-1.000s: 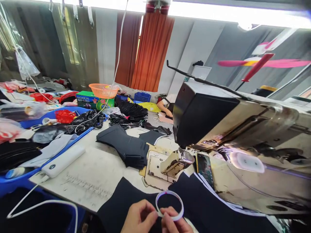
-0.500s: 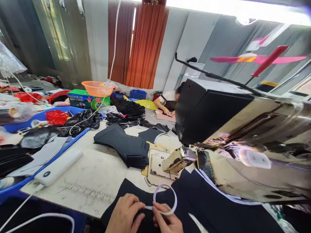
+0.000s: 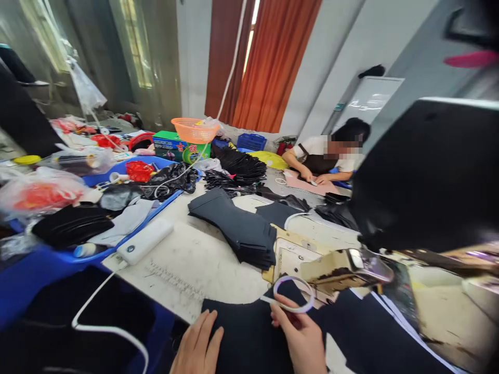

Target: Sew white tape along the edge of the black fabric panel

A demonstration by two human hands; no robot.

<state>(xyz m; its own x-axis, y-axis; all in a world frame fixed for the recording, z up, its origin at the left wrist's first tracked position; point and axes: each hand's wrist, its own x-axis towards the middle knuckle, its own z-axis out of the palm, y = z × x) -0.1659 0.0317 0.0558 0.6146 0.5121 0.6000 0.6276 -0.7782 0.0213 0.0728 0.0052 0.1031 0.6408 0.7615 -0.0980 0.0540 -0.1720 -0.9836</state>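
Observation:
A black fabric piece [image 3: 249,332] lies at the near edge of the table under both hands. My left hand [image 3: 198,345] rests flat on its left side, fingers stretched out, holding nothing. Just to the right, my right hand [image 3: 298,335] pinches a roll of white tape [image 3: 313,298], with a short tape end sticking out to the left of the fingers. Close beyond the roll stands the worn sewing machine bed [image 3: 335,270]. More black fabric with white edges [image 3: 374,327] lies to the right of my right hand.
A stack of dark cut pieces [image 3: 237,228] lies beside the machine bed. On the left are a white power bank [image 3: 146,240] with a cable and a blue tub [image 3: 163,205] of bags and cloth. The black machine head [image 3: 424,176] overhangs the right. Opposite, a person [image 3: 331,156] works on pink material.
My left hand has let go of the tape end and moved left onto the fabric. My right hand has lifted the tape roll up and right. The view has turned left.

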